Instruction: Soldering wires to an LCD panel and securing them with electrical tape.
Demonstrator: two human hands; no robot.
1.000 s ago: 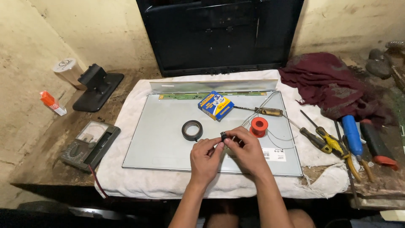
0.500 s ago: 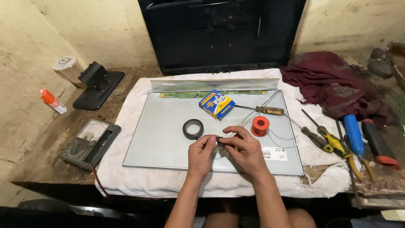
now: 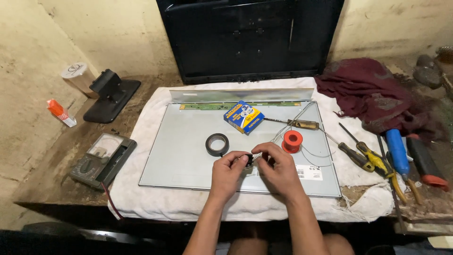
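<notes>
My left hand (image 3: 226, 174) and my right hand (image 3: 279, 171) meet over the near part of a grey flat panel (image 3: 188, 141) and pinch one small dark part (image 3: 248, 159) between their fingertips. A thin silvery wire (image 3: 283, 127) runs from the hands toward the back of the panel. A roll of black tape (image 3: 217, 144) lies just beyond my left hand. A red spool of wire (image 3: 292, 140) lies just beyond my right hand. Farther back sits a small blue and yellow box (image 3: 243, 117).
The panel rests on a white cloth (image 3: 141, 198). A multimeter (image 3: 103, 159) lies at the left, a black stand (image 3: 109, 95) behind it. Screwdrivers (image 3: 358, 156), a blue-handled tool (image 3: 398, 152) and a dark red cloth (image 3: 373, 94) fill the right. A black casing (image 3: 250, 38) stands behind.
Both hands stayed together on the small dark part and shifted slightly; the fingers turned it a little. Nothing else on the panel moved.
</notes>
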